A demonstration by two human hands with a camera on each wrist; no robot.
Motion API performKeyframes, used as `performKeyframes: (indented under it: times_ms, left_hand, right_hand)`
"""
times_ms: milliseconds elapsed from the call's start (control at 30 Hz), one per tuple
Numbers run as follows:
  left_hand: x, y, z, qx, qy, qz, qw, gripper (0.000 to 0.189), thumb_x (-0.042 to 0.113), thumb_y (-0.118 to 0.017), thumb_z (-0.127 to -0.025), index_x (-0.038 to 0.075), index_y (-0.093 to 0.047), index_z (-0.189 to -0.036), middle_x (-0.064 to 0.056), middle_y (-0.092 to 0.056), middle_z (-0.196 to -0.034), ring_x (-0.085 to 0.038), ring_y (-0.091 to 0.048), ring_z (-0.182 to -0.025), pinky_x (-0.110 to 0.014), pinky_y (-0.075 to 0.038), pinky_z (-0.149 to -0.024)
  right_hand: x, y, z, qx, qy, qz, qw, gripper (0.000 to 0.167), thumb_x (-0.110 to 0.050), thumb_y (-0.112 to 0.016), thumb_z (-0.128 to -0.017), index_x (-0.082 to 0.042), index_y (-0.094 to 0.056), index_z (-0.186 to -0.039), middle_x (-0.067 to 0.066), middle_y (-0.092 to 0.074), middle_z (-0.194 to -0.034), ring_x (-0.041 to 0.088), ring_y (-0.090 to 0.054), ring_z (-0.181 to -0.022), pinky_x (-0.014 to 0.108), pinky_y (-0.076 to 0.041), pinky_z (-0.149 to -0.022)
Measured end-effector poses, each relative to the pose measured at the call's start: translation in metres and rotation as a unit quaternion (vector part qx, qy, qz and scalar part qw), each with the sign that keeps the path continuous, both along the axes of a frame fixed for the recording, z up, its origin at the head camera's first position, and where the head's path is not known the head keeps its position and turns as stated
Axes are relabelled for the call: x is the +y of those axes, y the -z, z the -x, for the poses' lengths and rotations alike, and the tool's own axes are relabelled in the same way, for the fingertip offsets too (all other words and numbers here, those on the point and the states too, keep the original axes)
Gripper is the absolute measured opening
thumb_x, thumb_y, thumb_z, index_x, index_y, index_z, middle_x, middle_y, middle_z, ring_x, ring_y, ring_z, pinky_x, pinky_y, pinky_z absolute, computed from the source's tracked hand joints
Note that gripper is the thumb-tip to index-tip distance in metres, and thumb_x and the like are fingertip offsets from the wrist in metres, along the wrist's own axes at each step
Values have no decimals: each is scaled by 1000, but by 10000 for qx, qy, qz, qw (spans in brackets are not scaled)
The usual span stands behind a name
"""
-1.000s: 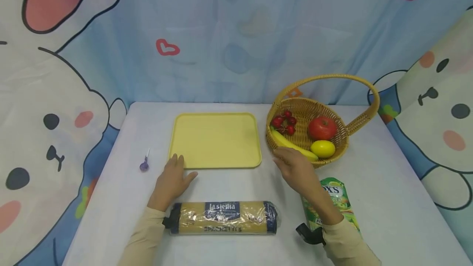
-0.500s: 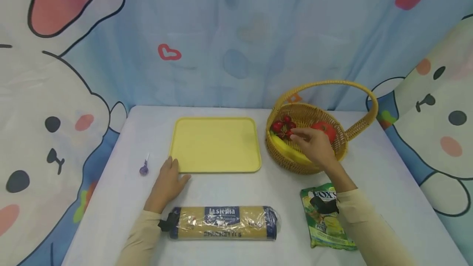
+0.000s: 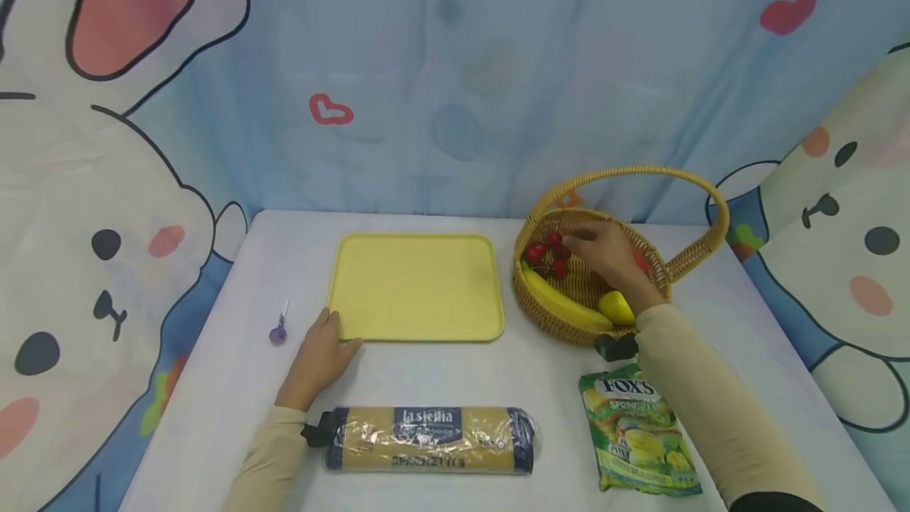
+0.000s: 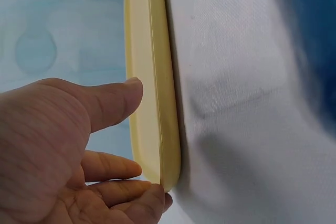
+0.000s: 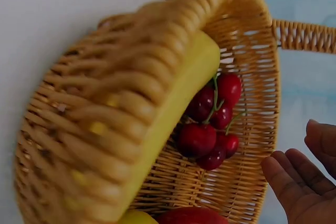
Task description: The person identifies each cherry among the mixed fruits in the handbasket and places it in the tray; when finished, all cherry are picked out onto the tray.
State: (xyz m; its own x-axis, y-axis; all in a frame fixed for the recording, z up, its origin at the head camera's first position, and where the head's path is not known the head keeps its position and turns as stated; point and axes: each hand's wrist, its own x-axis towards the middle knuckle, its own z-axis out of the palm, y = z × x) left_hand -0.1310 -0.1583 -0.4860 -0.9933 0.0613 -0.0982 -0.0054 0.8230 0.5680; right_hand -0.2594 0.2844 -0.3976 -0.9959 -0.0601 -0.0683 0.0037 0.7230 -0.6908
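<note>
My left hand (image 3: 317,359) rests its fingertips at the near left corner of a yellow tray (image 3: 418,287). In the left wrist view its thumb (image 4: 118,100) lies apart from the fingers, which touch the tray's corner. Over the wicker basket (image 3: 529,310) reaches my right hand (image 3: 604,251), its fingertips right beside a bunch of red cherries (image 3: 558,267). The right wrist view has those fingers (image 5: 294,174) slightly bent with nothing between them. A banana (image 3: 565,303) lies along the basket's near side, next to a lemon (image 3: 615,307). Behind the hand, a red round fruit (image 3: 641,261) is mostly hidden.
A spaghetti pack (image 3: 430,439) lies in front of the tray. To its right is a green Fox's candy bag (image 3: 643,437), partly under my right forearm. A purple lollipop (image 3: 278,331) sits left of the tray. The basket's tall handle (image 3: 633,171) arches over it.
My right hand has moved from the basket's near rim to over its inside, beside the cherries. My left hand has drawn slightly left at the tray's corner. The view has tilted up.
</note>
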Motion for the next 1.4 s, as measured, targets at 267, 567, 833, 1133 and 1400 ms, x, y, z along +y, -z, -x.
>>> performKeyframes:
  times_ms: [267,567,833,1133,1400]
  left_hand:
    - [-4,3,2,-122,-86,-168,9997,71,20,-64,-95,-24,-32,-140,-44,-26,-149,-54,-30,-140,-58,-28,-117]
    - [-4,3,3,-71,-59,-173,9998,70,20,-64,-94,-23,-33,-140,-43,-28,-149,-53,-32,-140,-58,-29,-117]
    - [-3,3,4,-208,-67,-255,9994,71,19,-64,-95,-21,-31,-143,-41,-25,-152,-52,-32,-141,-56,-29,-117]
    - [-6,4,3,-215,-90,-199,9995,72,21,-64,-95,-21,-31,-143,-40,-24,-153,-51,-31,-141,-56,-28,-118]
    - [-10,5,2,-160,-131,-232,9995,71,20,-63,-95,-21,-30,-143,-39,-25,-153,-51,-30,-141,-56,-28,-118]
  right_hand:
    - [-2,4,30,-580,249,-4,9980,47,-23,-54,-102,3,-51,-141,28,-49,-144,46,-46,-133,60,-43,-107]
    - [10,24,47,-907,560,143,9942,45,-22,-57,-100,3,-55,-138,27,-53,-141,44,-46,-134,57,-41,-111]
    - [17,45,50,-1338,968,845,9826,52,-28,-62,-98,-4,-52,-143,21,-51,-146,34,-47,-136,48,-40,-114]
    - [6,59,57,-1054,1132,1020,9827,44,-15,-65,-94,0,-59,-135,19,-58,-139,20,-61,-110,28,-55,-86]
    - [2,63,66,-859,1200,799,9858,41,-13,-66,-94,2,-62,-131,22,-59,-137,21,-61,-108,23,-55,-77]
